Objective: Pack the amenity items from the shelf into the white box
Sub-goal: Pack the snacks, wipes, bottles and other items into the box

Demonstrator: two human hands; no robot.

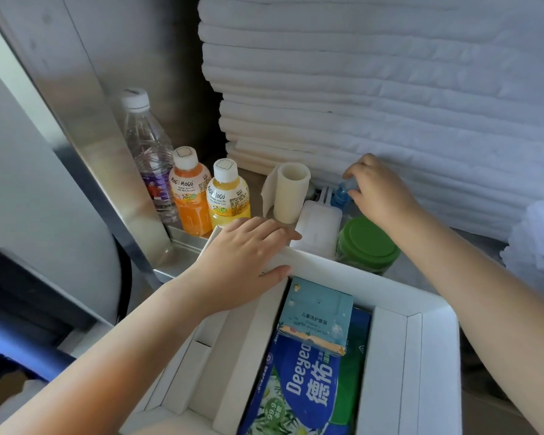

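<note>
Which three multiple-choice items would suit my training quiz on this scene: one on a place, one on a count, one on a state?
1. Where does the left hand rest?
A. on the rim of the white box
B. on the green lid
C. on the towels

2. How many Mogu Mogu bottles stand on the shelf?
A. one
B. two
C. four

3. What is the right hand doing?
A. lying flat on the towels
B. pinching the small blue bottle with its fingers
C. holding the paper roll

Key: 1 A, its fingers lie along the box's far rim; 2 B, one orange and one yellow stand side by side; 3 B, its fingers close round the bottle's top.
</note>
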